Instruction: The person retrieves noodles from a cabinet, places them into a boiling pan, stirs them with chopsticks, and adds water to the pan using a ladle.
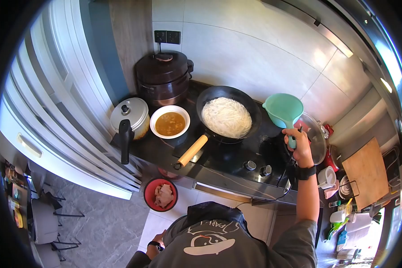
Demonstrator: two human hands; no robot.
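My right hand, with a dark band at the wrist, is wrapped round the handle of a mint-green water ladle. The ladle is over the right side of the stove, beside a black wok. White noodles lie in pale liquid in the wok, whose wooden handle points toward me. Low at my left side is my left hand, wearing a dark watch; its fingers are mostly hidden by my shirt.
A white bowl of brown soup, a pressure cooker and a dark brown electric pot stand left of the wok. Below the counter edge is a red bowl of raw meat. A glass lid and cutting board are at right.
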